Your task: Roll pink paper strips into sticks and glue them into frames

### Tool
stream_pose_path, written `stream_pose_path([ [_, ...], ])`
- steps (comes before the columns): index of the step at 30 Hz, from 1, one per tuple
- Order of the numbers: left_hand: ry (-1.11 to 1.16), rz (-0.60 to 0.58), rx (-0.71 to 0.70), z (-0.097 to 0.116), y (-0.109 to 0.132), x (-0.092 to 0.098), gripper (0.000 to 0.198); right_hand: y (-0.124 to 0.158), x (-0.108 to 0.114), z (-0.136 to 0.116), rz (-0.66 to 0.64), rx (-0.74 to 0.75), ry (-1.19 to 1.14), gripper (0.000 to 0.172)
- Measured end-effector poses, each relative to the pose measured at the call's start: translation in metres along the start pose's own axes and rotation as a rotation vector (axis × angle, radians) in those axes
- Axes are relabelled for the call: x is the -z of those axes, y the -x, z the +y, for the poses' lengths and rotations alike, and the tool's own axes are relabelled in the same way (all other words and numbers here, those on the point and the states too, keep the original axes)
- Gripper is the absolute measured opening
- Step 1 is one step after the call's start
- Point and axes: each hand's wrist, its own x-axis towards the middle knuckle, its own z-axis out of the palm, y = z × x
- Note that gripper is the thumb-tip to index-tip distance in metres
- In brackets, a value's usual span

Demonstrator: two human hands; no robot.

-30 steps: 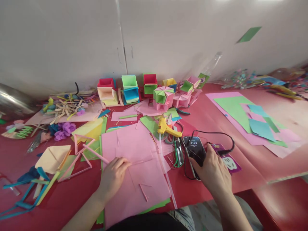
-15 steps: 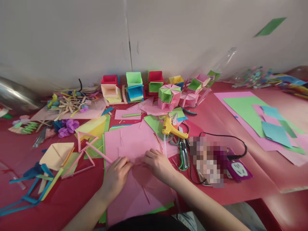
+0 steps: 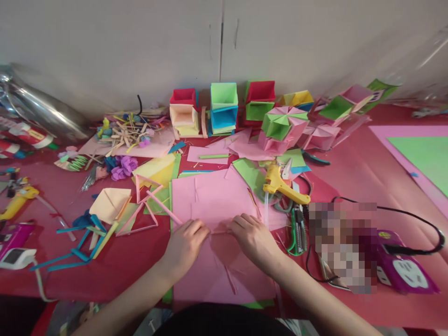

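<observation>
A stack of pink paper (image 3: pixel 213 186) lies in front of me on the red table. My left hand (image 3: pixel 187 245) is closed, its fingers pressed together on a thin pink paper strip (image 3: pixel 220 232) over the stack. On the strip's other end, my right hand (image 3: pixel 254 240) is closed too, fingertips bent down. The strip runs level between both hands. Another narrow pink piece (image 3: pixel 230 280) rests on the paper nearer to me. Joined pink strips forming angular shapes (image 3: pixel 149 210) reach from the left toward my left hand.
A yellow glue gun (image 3: pixel 282 184), a green cutter (image 3: pixel 297 231) and a purple power strip (image 3: pixel 402 266) with a black cable are at right. Folded paper boxes (image 3: pixel 224 109) stand behind. Blue strips (image 3: pixel 82 245), purple flowers (image 3: pixel 124 168) and a metal flask (image 3: pixel 45 109) are at left.
The view has shifted, so the table's things appear farther right and more shows at left. Both hands stay at the strip; the gap between them looks slightly wider.
</observation>
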Motion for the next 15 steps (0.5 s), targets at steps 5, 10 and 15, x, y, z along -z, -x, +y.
stream_pose_path([
  [5, -0.158, -0.069, 0.032, 0.006, -0.004, 0.003, 0.016, -0.007, 0.005, -0.004, -0.034, -0.124, 0.034, 0.009],
  [10, -0.213, -0.124, 0.092, 0.009, -0.008, 0.003, 0.018, -0.011, 0.007, -0.007, -0.054, -0.212, 0.051, 0.005],
  [15, -0.114, -0.099, 0.109, 0.006, -0.011, 0.006, 0.013, -0.007, 0.004, -0.007, 0.008, -0.149, 0.024, 0.005],
])
